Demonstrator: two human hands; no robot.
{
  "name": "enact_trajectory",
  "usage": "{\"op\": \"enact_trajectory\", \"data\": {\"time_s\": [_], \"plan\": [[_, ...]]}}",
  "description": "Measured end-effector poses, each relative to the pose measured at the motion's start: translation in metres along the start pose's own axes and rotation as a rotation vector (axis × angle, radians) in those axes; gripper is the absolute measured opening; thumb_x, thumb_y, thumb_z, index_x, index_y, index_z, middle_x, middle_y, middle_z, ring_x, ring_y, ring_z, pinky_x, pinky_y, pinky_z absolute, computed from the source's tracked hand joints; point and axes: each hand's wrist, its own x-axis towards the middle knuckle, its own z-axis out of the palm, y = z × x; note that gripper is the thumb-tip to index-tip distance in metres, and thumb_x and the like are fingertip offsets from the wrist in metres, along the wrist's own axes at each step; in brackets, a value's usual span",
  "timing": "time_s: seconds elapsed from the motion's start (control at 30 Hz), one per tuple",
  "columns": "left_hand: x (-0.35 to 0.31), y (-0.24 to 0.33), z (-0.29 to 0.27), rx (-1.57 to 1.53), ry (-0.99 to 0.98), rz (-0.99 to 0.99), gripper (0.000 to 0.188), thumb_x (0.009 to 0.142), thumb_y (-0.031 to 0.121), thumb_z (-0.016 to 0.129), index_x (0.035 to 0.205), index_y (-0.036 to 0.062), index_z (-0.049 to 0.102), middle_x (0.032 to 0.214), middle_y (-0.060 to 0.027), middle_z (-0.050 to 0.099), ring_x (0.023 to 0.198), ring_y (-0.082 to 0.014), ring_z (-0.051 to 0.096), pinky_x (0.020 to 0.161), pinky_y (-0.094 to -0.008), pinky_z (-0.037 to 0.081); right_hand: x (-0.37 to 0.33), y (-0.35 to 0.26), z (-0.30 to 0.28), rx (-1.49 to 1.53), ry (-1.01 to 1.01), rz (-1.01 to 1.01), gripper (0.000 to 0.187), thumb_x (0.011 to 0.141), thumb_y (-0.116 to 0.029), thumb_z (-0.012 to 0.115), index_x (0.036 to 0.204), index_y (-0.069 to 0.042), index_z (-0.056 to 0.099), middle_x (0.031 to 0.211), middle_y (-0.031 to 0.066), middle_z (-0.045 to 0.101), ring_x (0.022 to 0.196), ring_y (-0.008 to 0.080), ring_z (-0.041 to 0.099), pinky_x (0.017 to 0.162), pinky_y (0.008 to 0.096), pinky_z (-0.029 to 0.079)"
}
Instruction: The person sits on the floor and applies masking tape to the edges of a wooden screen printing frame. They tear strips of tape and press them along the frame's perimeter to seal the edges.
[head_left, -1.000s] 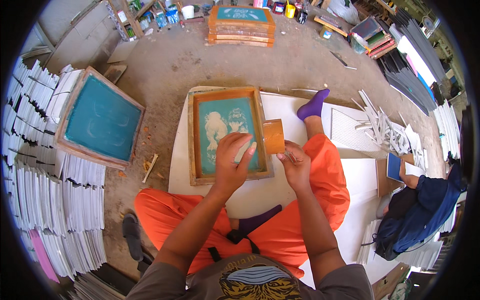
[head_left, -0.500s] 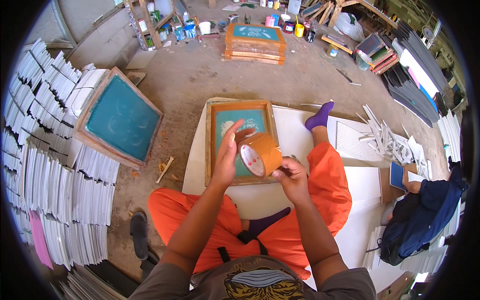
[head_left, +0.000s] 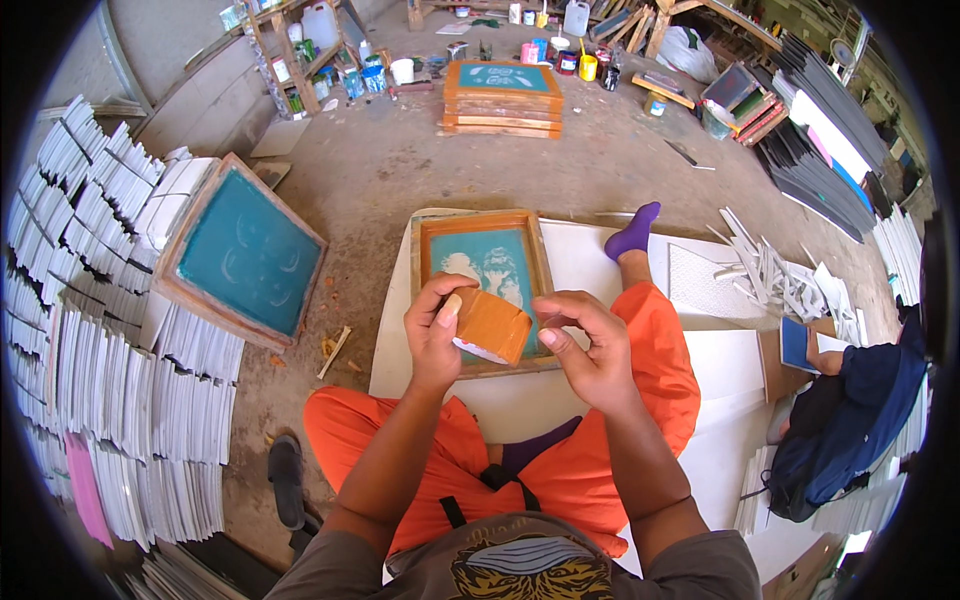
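Note:
My left hand (head_left: 436,335) is closed around one side of a wide roll of brown packing tape (head_left: 495,325), thumb on its outer face. The roll is tilted, and a little of its white core shows at the lower edge. Just right of it, my right hand (head_left: 592,345) has its thumb and forefinger parted, fingertips close to the roll with nothing visible between them. Beneath both hands lies a wood-framed printing screen (head_left: 540,255) with teal mesh and pale designs. The roll and hands hide part of its lower half.
White boards (head_left: 580,235) lie under the screen and my legs. Another teal screen (head_left: 245,250) leans on stacked white sheets (head_left: 130,400) at left. Framed screens (head_left: 503,110) are piled ahead, near paint pots (head_left: 588,68). White offcuts (head_left: 770,265) and a dark blue cloth item (head_left: 865,430) lie at right.
My left hand has gone from spread fingers to gripping the tape roll. My right hand has let go and moved slightly right. The roll has turned, its core now facing down.

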Motion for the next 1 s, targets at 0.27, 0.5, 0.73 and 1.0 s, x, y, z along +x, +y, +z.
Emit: {"op": "enact_trajectory", "data": {"time_s": [0.27,0.5,0.73,1.0], "plan": [[-0.001,0.001,0.002,-0.049,-0.036,-0.029,0.045,0.100,0.037,0.054,0.112,-0.0046,0.067,0.101,-0.0081,0.061,0.095,-0.0163,0.056,0.087,-0.0302,0.042,0.010,-0.010,0.005,-0.155,-0.038,-0.110,0.027,0.092,0.006,0.072,0.118,0.002,0.072,0.101,0.0139,0.073,0.088,0.0205,0.070,0.080,0.0318,0.057],[-0.005,0.003,0.007,-0.003,0.100,0.002,0.043,0.101,0.035,0.056,0.116,-0.0041,0.065,0.105,-0.0089,0.061,0.099,-0.0168,0.058,0.091,-0.0303,0.044,-0.006,-0.022,0.013,-0.321,0.168,-0.167,0.019,0.087,-0.002,0.079,0.104,0.001,0.073,0.093,0.0149,0.073,0.082,0.0301,0.071,0.071,0.0371,0.056],[-0.008,0.001,0.010,0.178,0.174,0.149,0.043,0.100,0.035,0.058,0.115,-0.0045,0.065,0.107,-0.0108,0.062,0.097,-0.0174,0.060,0.088,-0.0318,0.048,-0.018,-0.029,0.027,-0.484,0.171,-0.236,0.018,0.085,-0.005,0.081,0.100,0.002,0.073,0.090,0.0152,0.074,0.078,0.0309,0.072,0.068,0.0383,0.058],[-0.004,0.014,0.007,0.405,0.132,0.384,0.041,0.094,0.034,0.068,0.112,-0.0032,0.067,0.098,-0.0137,0.061,0.087,-0.0224,0.060,0.078,-0.0336,0.049,-0.017,-0.030,0.026,-0.328,0.124,-0.019,0.014,0.089,-0.007,0.079,0.097,0.003,0.074,0.088,0.0170,0.074,0.076,0.0323,0.074,0.067,0.0379,0.058]]}}
